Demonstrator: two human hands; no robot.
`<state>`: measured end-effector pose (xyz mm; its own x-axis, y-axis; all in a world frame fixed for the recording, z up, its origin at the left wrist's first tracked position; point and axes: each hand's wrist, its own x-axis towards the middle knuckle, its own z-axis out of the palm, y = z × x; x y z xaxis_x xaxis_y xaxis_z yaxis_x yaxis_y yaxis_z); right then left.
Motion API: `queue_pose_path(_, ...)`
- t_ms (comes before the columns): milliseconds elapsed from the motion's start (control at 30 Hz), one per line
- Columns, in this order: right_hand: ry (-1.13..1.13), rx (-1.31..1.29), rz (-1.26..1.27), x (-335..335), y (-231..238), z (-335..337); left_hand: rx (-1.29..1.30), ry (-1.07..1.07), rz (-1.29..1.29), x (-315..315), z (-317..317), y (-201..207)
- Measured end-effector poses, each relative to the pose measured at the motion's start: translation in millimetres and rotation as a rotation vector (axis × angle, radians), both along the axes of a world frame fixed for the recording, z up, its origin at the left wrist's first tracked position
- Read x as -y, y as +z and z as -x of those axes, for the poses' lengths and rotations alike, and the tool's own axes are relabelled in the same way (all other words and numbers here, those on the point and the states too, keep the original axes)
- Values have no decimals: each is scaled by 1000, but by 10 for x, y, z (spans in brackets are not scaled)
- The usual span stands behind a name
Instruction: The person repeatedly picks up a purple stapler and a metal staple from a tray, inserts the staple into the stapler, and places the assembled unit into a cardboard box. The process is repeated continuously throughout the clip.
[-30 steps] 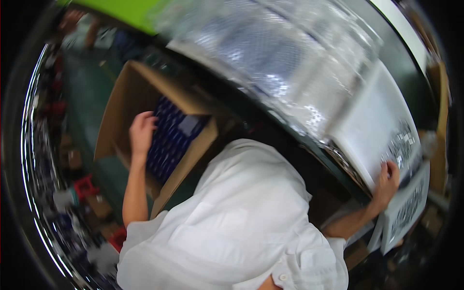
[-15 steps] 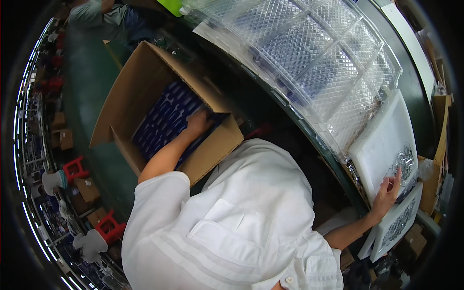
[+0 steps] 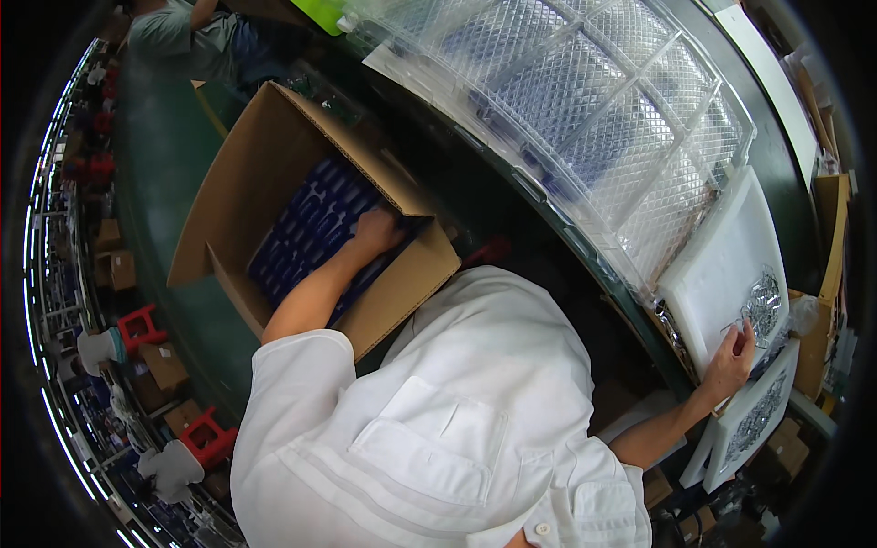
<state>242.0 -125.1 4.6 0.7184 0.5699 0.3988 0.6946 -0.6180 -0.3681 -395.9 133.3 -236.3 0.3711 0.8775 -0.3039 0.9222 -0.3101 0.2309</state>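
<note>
My left hand (image 3: 375,232) reaches down into an open cardboard box (image 3: 395,301), against the rows of blue packs (image 3: 311,215) with pale oval patches inside it. Its fingers point downward and are mostly hidden, so whether they grip a pack cannot be made out. Far to the right, my right hand (image 3: 732,361) is over a white tray (image 3: 717,283), at the edge of a heap of thin, wire-like metal pieces (image 3: 762,301). The thumb and fingertips are pinched together there; anything between them is too small to name.
A clear plastic tray with compartments (image 3: 603,119) holds bagged goods along the bench. Beneath the white tray stands another tray of metal pieces (image 3: 760,416). Red stools (image 3: 208,438) stand at the left, and another person (image 3: 187,41) is at the far left.
My right hand has drawn slightly back toward me, and its raised forefinger has come down close to the thumb. The left hand stays in the box, almost unmoved.
</note>
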Motion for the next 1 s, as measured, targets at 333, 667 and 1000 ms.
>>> queue_pose_path(333,52,-203,-156,323,-117,-136,-53,-33,-125,-4,36,-222)
queue_pose_path(667,-16,-189,-268,273,77,130,11,224,24,-107,-99,389)
queue_pose_path(1000,-56,-425,-457,467,24,119,13,-531,-266,-77,544,390)
